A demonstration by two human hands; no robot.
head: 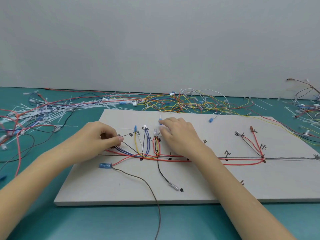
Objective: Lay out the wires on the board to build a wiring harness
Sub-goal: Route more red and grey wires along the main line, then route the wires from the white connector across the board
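Both hands work the wires [138,154] on the board [199,186]: left hand [102,135] pinches one bundle end, right hand [174,134] holds a blue terminal [160,121]. Tugging could drag laid branches off their marks.

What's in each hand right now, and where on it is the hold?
Left hand pinches the blue and white wires near their left end. Right hand grips the white wire's blue connector at its fingertips.
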